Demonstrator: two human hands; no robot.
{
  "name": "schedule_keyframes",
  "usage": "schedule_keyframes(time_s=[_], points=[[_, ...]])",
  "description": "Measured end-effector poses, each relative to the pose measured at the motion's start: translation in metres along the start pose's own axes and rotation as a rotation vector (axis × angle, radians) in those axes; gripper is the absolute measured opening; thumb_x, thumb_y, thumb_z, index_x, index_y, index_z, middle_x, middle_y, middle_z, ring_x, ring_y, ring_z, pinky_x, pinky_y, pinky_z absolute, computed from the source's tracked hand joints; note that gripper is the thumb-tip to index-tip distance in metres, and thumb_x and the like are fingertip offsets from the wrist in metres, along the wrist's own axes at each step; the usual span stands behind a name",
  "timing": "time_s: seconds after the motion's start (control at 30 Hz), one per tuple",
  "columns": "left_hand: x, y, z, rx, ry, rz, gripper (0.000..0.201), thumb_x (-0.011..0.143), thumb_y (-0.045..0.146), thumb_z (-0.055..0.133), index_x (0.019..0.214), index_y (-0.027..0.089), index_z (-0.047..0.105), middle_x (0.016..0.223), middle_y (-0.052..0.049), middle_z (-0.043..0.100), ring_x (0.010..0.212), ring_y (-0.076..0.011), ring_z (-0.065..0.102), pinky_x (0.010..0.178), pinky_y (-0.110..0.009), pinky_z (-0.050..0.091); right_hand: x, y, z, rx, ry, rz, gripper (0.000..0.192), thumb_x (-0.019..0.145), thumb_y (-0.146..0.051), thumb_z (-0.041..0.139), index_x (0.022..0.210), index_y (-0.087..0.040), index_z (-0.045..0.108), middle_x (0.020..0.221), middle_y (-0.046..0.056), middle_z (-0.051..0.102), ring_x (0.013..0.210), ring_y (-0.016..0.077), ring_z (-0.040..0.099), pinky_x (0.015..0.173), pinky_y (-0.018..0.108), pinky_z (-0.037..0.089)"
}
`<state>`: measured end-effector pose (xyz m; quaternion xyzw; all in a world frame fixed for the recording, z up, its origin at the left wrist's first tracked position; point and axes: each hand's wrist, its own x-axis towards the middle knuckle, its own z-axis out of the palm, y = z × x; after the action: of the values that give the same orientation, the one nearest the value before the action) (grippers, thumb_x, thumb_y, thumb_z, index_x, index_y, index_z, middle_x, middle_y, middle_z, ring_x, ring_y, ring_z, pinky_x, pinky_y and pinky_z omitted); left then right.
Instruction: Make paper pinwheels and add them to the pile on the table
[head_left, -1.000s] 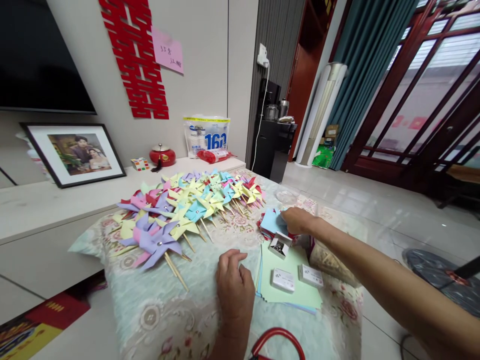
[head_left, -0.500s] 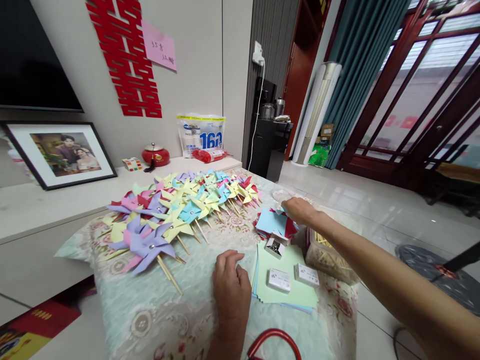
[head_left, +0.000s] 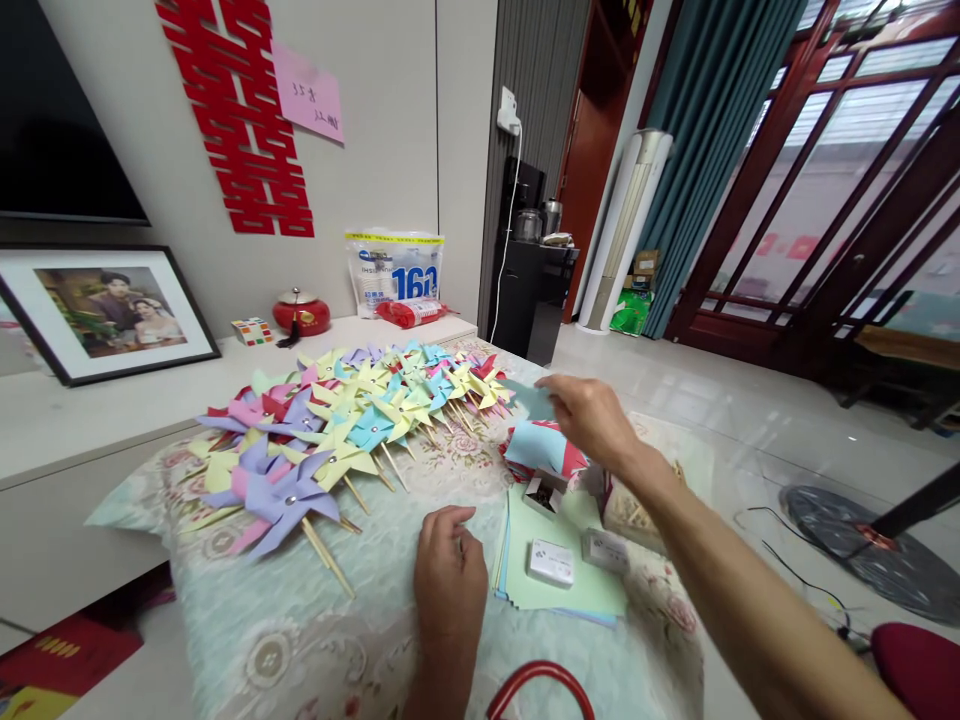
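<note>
My right hand is raised over the far right of the table, its fingertips pinched on a thin blue-green piece of paper blurred by motion. Beneath it lies a pile of red and blue paper squares. My left hand rests on the flowered tablecloth, fingers loosely bent and thumb apart, with nothing visible in it. To its left lie several finished paper pinwheels on wooden sticks. On its right, a stack of pale green sheets carries two closed small white boxes and an opened one.
Behind my right forearm, a container of sticks is partly hidden. A red curved handle lies at the near edge. On the cabinet stand a framed photo, a red pot and a plastic bag. A round black base stands on the floor.
My right hand has lifted and drawn back from the far end of the paper pile, now with the blue-green paper in its fingers. My left hand stays on the cloth.
</note>
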<state>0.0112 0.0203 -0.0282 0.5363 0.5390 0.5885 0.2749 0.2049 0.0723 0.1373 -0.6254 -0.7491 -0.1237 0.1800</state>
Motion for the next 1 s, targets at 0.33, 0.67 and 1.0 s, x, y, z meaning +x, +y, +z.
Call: schedule_keyframes(time_s=[0.33,0.67,1.0], points=[[0.02,0.026,-0.02,-0.949,-0.029,-0.846,0.04,0.09,0.047,0.046,0.094,0.013,0.067,0.085,-0.012,0.073,0.075,-0.0225,0.07,0.064,-0.034,0.056,-0.053,-0.083,0.093,0.64,0.261,-0.311,0.035,0.076,0.005,0.051,0.09,-0.02,0.07,0.091,0.004,0.075,0.092,0.0211,0.066,0.086,0.037,0.046],[0.016,0.029,-0.024,-0.957,0.044,-0.714,0.039,0.075,0.039,0.075,0.103,0.014,0.068,0.094,-0.01,0.075,0.081,-0.0226,0.071,0.07,-0.034,0.059,-0.065,-0.068,0.109,0.745,0.236,-0.387,0.03,0.079,0.003,0.055,0.09,-0.021,0.07,0.12,0.012,0.065,0.116,0.0271,0.055,0.095,0.045,0.047],[0.009,0.02,-0.024,-0.849,-0.01,-0.608,0.051,0.061,0.023,0.082,0.11,0.014,0.068,0.09,-0.008,0.078,0.087,-0.027,0.073,0.079,-0.037,0.057,-0.065,-0.063,0.105,0.819,0.211,-0.287,0.034,0.094,-0.009,0.045,0.11,-0.023,0.071,0.127,0.013,0.063,0.118,0.0256,0.057,0.097,0.044,0.047]])
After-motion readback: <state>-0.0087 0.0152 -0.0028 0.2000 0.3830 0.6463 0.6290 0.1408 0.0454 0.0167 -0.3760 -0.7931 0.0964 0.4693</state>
